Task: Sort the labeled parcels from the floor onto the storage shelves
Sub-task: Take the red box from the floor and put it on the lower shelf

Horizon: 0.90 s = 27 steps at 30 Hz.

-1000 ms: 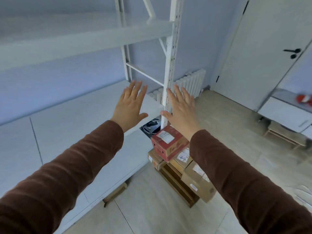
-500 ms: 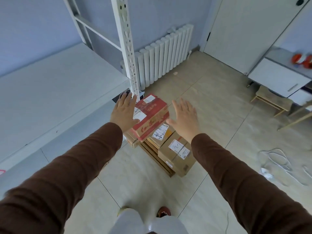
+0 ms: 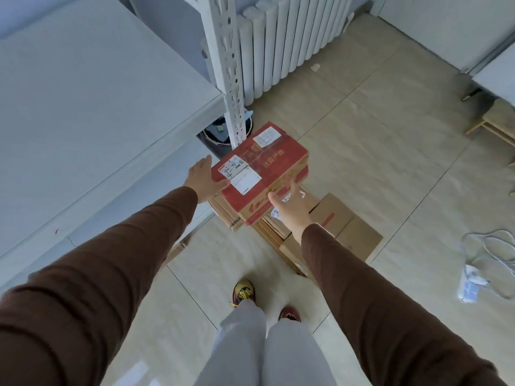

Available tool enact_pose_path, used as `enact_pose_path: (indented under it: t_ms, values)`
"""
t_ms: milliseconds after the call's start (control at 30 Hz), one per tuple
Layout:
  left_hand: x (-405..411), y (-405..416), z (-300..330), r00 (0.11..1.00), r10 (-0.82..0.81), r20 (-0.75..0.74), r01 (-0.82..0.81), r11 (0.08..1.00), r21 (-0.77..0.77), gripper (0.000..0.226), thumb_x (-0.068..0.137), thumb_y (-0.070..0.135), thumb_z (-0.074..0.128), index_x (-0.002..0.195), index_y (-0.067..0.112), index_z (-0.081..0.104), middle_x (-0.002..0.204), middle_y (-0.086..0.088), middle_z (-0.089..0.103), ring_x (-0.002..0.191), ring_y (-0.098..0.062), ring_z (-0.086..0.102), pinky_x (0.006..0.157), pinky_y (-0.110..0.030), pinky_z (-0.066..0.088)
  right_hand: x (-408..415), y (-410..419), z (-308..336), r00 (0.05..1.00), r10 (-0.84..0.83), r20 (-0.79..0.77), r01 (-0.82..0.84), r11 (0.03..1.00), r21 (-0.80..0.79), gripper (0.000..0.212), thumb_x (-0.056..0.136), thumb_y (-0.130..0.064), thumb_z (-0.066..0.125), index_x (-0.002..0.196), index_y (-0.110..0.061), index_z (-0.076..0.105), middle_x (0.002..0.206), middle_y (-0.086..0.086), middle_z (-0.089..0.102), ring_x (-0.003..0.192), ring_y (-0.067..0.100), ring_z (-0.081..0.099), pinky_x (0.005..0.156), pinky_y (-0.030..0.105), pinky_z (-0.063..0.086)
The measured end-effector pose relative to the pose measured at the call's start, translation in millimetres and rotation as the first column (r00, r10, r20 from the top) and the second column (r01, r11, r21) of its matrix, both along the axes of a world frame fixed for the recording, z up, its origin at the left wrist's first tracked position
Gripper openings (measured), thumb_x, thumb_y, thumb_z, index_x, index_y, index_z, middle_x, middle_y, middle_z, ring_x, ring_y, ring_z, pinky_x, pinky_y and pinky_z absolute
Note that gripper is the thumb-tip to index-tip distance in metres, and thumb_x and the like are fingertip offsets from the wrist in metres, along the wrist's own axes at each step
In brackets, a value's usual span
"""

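Red parcel (image 3: pixel 260 169): rigid printed carton with white shipping labels on its lid, set topmost on a stack of brown cartons (image 3: pixel 337 218) on the floor beside the shelf upright (image 3: pixel 227 65). Judged stiff, moderately heavy and slick where taped; best taken at opposite side walls, low down. Left hand (image 3: pixel 203 178) is flat-fingered at its left edge, right hand (image 3: pixel 291 206) spread at the near side; nothing is gripped.

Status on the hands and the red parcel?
Left hand and right hand open, flanking red parcel. Parcel atop floor stack. Shelf post close behind.
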<state>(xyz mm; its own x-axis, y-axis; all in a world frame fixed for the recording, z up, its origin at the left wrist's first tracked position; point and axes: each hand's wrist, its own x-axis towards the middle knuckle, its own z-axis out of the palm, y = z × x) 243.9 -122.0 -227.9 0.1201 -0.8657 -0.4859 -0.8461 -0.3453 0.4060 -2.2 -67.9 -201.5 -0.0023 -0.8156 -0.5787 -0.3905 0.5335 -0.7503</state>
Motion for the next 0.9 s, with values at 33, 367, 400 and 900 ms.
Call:
enact_pose_path:
  t_ms: [33, 367, 400, 900]
  values:
    - [2, -9, -10, 0.999, 0.026, -0.03, -0.026, 0.999, 0.02, 0.1, 0.092, 0.057, 0.065, 0.163, 0.012, 0.011, 0.169, -0.012, 0.02, 0.154, -0.035, 0.021, 0.123, -0.052, 0.02, 6, -5, -10, 0.996, -0.056, 0.064, 0.053, 0.997, 0.055, 0.076, 0.101, -0.036, 0.064, 0.162, -0.026, 0.02, 0.151, -0.009, 0.048, 0.115, 0.001, 0.057, 0.093, 0.014, 0.043]
    - [11, -58, -82, 0.956, 0.121, -0.266, -0.079, 0.983, 0.163, 0.054, 0.09, 0.055, 0.069, 0.128, 0.022, 0.05, 0.122, 0.002, 0.068, 0.102, -0.02, 0.067, 0.082, -0.026, 0.046, 25, -46, -81, 0.866, -0.389, 0.316, 0.247, 0.88, 0.405, 0.059, 0.095, -0.043, 0.07, 0.145, -0.031, 0.04, 0.121, -0.005, 0.067, 0.107, 0.015, 0.063, 0.111, 0.055, 0.046]
    - [11, -57, -81, 0.95, 0.153, -0.274, -0.11, 0.98, 0.164, 0.053, 0.088, 0.054, 0.072, 0.125, 0.023, 0.048, 0.117, 0.004, 0.067, 0.094, -0.015, 0.066, 0.075, -0.022, 0.045, 25, -47, -84, 0.855, -0.401, 0.329, 0.25, 0.874, 0.416, 0.063, 0.095, -0.04, 0.072, 0.148, -0.03, 0.038, 0.122, -0.007, 0.066, 0.113, 0.018, 0.062, 0.109, 0.055, 0.048]
    - [-51, 51, 69, 0.78, 0.209, -0.59, -0.332, 0.937, -0.107, 0.05, 0.094, 0.012, 0.072, 0.134, 0.022, 0.044, 0.125, 0.006, 0.063, 0.108, -0.005, 0.065, 0.073, -0.014, 0.056, -56, -14, 21, 0.851, -0.222, 0.475, 0.157, 0.972, 0.172, 0.053, 0.103, -0.024, 0.061, 0.152, -0.027, 0.04, 0.145, 0.002, 0.059, 0.133, 0.028, 0.058, 0.094, 0.049, 0.059]
